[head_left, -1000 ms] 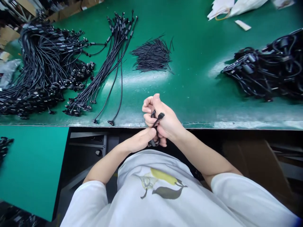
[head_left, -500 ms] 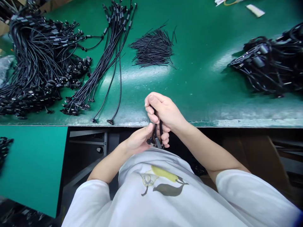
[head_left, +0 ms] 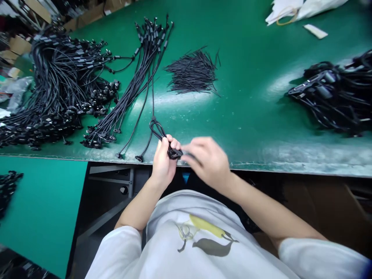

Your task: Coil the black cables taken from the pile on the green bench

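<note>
Nearest, a white shirt with a yellow fruit print. Just past it, at the near edge of the table, gripping a folded black cable in the left hand, fingers wrapped around and clamped on it, thumb on top. Loop poking out of the fist toward the far left, over the tabletop; connector on the fist's right side, facing the right hand. Right hand blurred, thumb and forefinger close beside the connector; cannot tell whether pinched together or apart.

Off to the left, a lower green surface. On the table, just left of the left hand, a loose cable with one end near the edge. Beyond, a spread bundle. Farther left, a big heap of similar cables; well off to the right, a tangled heap. Straight ahead, past the hands, a pile of thin black strips. At far right, a short white piece, then a white bag. At far left, cardboard boxes.
</note>
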The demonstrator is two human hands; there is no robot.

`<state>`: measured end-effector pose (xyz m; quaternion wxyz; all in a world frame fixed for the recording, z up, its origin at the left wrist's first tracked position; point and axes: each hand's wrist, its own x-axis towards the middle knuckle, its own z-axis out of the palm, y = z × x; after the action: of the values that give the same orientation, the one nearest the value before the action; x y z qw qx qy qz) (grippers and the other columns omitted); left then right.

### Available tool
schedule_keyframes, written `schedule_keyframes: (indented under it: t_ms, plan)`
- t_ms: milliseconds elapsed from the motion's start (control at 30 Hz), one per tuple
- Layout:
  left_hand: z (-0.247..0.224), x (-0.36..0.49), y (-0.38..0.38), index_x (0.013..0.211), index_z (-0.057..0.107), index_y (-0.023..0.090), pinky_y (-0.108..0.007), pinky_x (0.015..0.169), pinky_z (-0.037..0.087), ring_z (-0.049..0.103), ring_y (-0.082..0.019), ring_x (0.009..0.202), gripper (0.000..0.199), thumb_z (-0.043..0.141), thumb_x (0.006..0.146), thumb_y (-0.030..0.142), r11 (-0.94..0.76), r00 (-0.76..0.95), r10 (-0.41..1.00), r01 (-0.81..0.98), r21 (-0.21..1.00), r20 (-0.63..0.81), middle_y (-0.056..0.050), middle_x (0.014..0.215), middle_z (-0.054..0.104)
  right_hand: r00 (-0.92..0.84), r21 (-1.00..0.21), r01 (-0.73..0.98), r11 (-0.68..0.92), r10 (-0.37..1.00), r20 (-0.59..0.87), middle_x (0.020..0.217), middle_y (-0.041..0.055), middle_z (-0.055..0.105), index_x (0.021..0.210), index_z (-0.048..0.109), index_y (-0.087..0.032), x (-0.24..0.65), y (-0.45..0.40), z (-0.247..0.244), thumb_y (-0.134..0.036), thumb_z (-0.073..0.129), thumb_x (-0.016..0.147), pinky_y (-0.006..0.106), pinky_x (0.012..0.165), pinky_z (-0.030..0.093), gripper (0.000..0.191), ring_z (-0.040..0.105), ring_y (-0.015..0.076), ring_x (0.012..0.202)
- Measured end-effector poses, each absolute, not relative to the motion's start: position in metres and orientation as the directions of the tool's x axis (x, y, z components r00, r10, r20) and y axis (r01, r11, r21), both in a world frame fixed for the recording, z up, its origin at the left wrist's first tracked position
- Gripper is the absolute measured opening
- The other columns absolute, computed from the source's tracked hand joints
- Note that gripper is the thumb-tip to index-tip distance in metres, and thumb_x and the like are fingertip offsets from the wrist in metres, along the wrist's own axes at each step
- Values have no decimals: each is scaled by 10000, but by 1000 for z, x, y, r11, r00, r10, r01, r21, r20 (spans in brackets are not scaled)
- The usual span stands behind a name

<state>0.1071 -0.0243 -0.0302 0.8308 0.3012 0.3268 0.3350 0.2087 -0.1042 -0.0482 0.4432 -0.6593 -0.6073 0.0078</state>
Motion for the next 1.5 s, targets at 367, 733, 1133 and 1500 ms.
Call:
schedule_keyframes:
  t_ms: [367,733,1133,1500]
  plan:
    - [-25,110,-18,829,522,153,-184,620,391,475,-78,641,249,378,994,272,708,596,678,-372,601,-430,12,730,458,-67,-176,944,280,685,726,977,82,692,1066,656,-164,205,-95,-66,-95,503,916,280,771,476,224,620,175,938]
    - [-21,104,-11,843,565,138,-172,622,398,485,-66,630,200,507,953,294,691,629,633,-196,695,-452,11,722,514,-217,-92,945,314,812,543,1001,111,656,1074,646,-124,199,-103,-45,-102,415,941,317,741,488,268,595,199,889]
    - [-12,96,-12,757,519,152,-210,574,391,385,-74,541,285,595,900,385,821,905,218,33,570,-366,50,615,345,-240,-231,890,393,835,495,1342,85,578,1385,452,-237,260,-91,3,-231,392,990,533,1089,352,399,487,265,1298]
    - [-25,78,-6,834,516,156,-267,692,412,480,-108,669,355,550,898,504,364,923,48,339,867,-381,15,704,497,-570,182,821,541,761,310,648,26,528,721,583,-182,287,-96,-23,-534,377,975,314,646,389,481,455,148,634]
